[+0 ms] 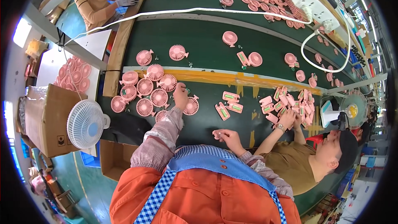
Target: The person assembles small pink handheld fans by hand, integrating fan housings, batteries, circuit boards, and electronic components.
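Several round pink fan heads with slatted grilles [159, 97] lie in a cluster on the dark green work surface [199, 126] at my left. Among them, at the cluster's right side, is my left hand [180, 95], its fingers curled down beside one fan head [191, 105]. Whatever those fingers grip is hidden. Close to my body, my right hand [231, 139] pinches a small pink plastic piece [216, 134]. Ahead of it lie three pink handle shells [222, 110] with green-and-light parts inside, apart from both hands.
A conveyor belt [199, 49] beyond a yellow-taped ledge [211, 76] carries more fan parts. To the right a co-worker's hands [288, 119] touch a pile of pink handles [304, 105]. A white desk fan [86, 123] and cardboard box [47, 120] stand left. A white cable [178, 11] hangs across.
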A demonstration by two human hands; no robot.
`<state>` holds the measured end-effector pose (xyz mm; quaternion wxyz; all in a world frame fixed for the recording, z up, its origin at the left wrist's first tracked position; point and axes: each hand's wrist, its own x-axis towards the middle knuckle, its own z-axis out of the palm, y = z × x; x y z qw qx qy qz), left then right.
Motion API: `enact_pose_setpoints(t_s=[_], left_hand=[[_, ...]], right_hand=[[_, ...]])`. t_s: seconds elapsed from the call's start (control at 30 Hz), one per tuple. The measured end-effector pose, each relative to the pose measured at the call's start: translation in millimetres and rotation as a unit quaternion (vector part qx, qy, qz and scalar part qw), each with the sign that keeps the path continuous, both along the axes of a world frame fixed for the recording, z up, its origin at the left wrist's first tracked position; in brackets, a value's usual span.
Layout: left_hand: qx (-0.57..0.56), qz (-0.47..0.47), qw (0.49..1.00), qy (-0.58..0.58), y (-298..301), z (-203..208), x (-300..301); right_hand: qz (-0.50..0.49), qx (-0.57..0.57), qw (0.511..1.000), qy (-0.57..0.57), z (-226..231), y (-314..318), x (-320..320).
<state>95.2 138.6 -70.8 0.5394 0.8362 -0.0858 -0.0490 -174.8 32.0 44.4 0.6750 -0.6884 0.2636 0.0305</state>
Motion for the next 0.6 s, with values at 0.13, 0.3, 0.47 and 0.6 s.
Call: enact_pose_setpoints(t_s=[0.13, 0.3, 0.47, 0.6], left_hand=[[-0.116, -0.025, 0.987, 0.108, 10, 6, -2], [-0.227, -0.109, 0.935, 0.248, 13, 43, -17], [-0.237, -0.165, 0.901, 0.322, 21, 69, -39], [-0.298, -0.231, 0.871, 0.314, 16, 100, -56]], right_hand=[[0.027, 0.089, 0.996, 0.005, 1, -9, 23], [0.045, 0.120, 0.992, -0.008, 6, -15, 60], [-0.005, 0.132, 0.990, -0.048, 22, -18, 87], [-0.006, 0.141, 0.989, -0.055, 14, -26, 91]])
